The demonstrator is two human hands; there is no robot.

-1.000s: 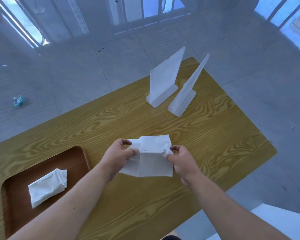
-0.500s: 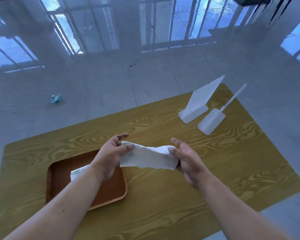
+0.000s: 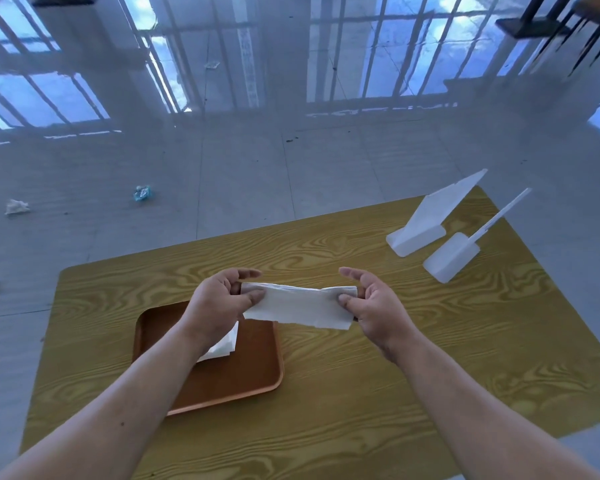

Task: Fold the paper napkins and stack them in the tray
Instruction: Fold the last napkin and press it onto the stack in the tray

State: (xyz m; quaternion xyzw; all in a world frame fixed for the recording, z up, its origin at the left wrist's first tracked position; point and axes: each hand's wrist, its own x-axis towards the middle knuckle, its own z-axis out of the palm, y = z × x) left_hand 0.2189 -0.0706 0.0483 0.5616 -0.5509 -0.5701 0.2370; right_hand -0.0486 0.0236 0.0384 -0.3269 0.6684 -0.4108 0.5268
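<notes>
A white paper napkin (image 3: 300,305), folded into a long strip, hangs in the air above the wooden table (image 3: 361,393). My left hand (image 3: 219,303) pinches its left end and my right hand (image 3: 374,306) pinches its right end. A brown tray (image 3: 243,372) lies on the table below my left hand. Inside it rests a folded white napkin (image 3: 222,348), mostly hidden by my left wrist.
Two white plastic stands (image 3: 426,223) (image 3: 461,251) sit at the table's far right. Crumpled paper (image 3: 16,206) and a blue wrapper (image 3: 142,193) lie on the glossy tiled floor beyond the table. The table's edges run close on the left and right.
The napkin went from a wide sheet to a narrow folded strip held between both hands. My view swung left, so the tray now lies under my left hand.
</notes>
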